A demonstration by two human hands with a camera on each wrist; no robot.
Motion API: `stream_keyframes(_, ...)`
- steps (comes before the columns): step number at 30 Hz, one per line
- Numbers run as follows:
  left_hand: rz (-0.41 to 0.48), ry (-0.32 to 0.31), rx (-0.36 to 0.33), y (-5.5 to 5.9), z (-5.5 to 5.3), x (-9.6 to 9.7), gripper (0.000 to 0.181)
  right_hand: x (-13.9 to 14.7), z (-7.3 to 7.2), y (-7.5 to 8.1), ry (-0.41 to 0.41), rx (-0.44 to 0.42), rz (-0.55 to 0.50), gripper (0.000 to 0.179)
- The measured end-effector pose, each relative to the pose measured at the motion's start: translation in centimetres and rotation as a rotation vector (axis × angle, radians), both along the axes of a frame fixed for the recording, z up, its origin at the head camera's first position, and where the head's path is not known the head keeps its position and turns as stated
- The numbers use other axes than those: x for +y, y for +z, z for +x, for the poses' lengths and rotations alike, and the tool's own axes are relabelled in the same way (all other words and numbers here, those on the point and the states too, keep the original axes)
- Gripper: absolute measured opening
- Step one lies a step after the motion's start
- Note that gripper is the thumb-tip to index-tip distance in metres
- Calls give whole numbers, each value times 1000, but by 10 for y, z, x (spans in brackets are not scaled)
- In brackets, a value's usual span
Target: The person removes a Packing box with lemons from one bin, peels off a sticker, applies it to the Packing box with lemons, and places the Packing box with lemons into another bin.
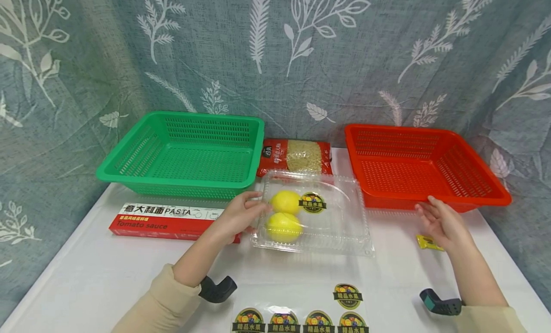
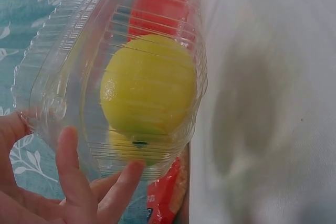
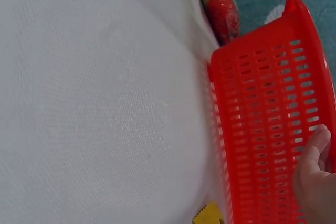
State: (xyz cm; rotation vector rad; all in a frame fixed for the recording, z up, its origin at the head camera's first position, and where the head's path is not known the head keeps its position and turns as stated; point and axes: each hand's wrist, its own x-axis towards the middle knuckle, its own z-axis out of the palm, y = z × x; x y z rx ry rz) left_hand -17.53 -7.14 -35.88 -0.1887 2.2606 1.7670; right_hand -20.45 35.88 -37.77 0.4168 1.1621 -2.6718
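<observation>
My left hand (image 1: 238, 216) grips the left end of a clear plastic clamshell box (image 1: 340, 230). In the left wrist view its thumb is at the rim and its fingers spread against the ribbed side. Two yellow lemon-like fruits (image 1: 284, 227) lie inside at the left end, and a round black-and-gold fruit sticker (image 1: 312, 203) is on the lid. The box is tilted, with a shadow on the cloth beside it. My right hand (image 1: 445, 223) is at the front wall of the red basket (image 1: 400, 201), fingers loosely bent, holding nothing.
A green basket (image 1: 181, 183) stands back left, with a red pasta box (image 1: 163, 224) before it. Behind the clamshell lies a red pasta bag (image 1: 303, 156). A small yellow packet (image 1: 428, 242) is under my right hand; a sticker sheet (image 1: 297, 294) lies at the front.
</observation>
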Motion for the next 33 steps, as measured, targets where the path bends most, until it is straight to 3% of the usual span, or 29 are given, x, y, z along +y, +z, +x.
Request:
stream_keyframes(11, -20, -24, 4, 4, 7, -4, 60, 1, -1, -1, -29, -1, -82, 13)
stream_keyframes(20, 2, -29, 20, 11, 12, -9, 59, 0, 0, -2, -36, 12, -68, 14)
stream_keyframes(33, 19, -59, 46, 19, 7, -7, 61, 12, -12, -19, -73, -17, -22, 23)
